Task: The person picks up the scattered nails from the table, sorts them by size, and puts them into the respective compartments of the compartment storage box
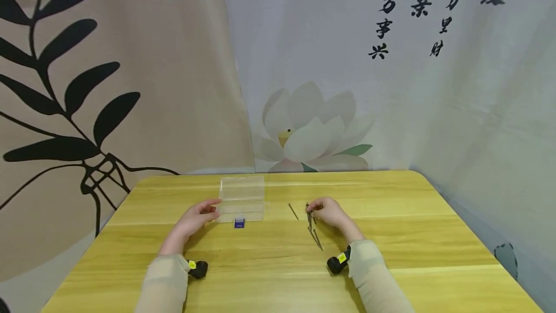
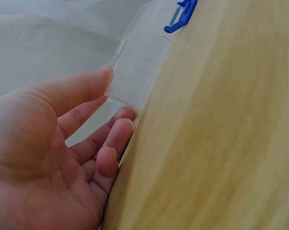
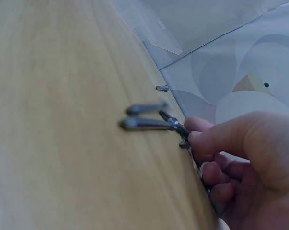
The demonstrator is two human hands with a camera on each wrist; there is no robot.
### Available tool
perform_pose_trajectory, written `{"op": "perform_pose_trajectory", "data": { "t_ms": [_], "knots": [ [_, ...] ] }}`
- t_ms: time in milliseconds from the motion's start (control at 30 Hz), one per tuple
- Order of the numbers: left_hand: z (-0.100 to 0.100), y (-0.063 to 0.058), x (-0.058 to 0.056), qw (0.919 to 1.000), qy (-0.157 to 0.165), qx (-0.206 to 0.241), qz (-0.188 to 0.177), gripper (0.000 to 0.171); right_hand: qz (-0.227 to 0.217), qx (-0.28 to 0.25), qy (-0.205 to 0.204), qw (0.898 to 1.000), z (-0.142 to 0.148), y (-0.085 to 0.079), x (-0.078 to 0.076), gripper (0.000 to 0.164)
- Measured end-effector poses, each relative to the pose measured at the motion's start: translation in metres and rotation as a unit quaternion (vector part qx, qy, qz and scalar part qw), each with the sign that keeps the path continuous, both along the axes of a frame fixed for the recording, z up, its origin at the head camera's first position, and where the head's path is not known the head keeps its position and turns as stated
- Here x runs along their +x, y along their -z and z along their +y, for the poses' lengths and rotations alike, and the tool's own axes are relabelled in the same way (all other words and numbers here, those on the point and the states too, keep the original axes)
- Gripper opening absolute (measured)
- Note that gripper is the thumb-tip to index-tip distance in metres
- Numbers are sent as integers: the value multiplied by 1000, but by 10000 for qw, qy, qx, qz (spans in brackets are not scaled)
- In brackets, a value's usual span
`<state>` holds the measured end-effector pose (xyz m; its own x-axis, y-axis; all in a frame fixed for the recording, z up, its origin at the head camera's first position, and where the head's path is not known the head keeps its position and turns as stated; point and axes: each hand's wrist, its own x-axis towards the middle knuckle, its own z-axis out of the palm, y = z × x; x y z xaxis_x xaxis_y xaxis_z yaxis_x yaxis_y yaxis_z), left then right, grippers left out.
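A clear plastic box with a blue latch stands on the table, its transparent lid swung back. My left hand is at the box's left side, thumb and fingers spread apart, with the thumb tip right at the box edge in the left wrist view. Thumb and forefinger of my right hand pinch at a small bunch of thin dark metal nail-like pieces. More of these pieces trail toward the near side. Some are partly hidden by the fingers.
One separate nail-like piece lies between the box and my right hand. The wooden table ends at a printed cloth backdrop behind. A black wrist camera sits at the left sleeve, another at the right.
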<state>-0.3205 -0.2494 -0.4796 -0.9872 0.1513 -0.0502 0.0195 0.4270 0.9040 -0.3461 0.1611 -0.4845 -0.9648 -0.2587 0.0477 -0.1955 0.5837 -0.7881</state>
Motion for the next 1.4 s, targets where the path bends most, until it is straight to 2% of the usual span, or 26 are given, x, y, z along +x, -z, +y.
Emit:
{"op": "perform_pose_trajectory", "data": {
  "t_ms": [200,367,500,633,900,1167,1400],
  "knots": [
    [2,-1,0,10000,11,-1,3,46,61,62,74,9999,2,-1,0,16],
    [2,0,3,10000,-68,-57,31,47,81,35,-255,9996,8,-1,0,17],
    [3,1,4,9999,-100,-92,33,47,96,76,-494,9987,17,-1,-1,25],
    [4,2,4,9999,-56,-93,85,46,255,210,-500,9982,23,0,-3,33],
    [2,2,5,9998,-64,-98,137,47,634,586,-575,9946,22,-2,-4,37],
    [1,2,5,9999,-48,-96,125,47,571,543,-349,9963,26,-1,-5,27],
    [2,1,3,9998,-42,-76,167,47,685,445,-276,9963,38,4,-5,14]
  ]
}}
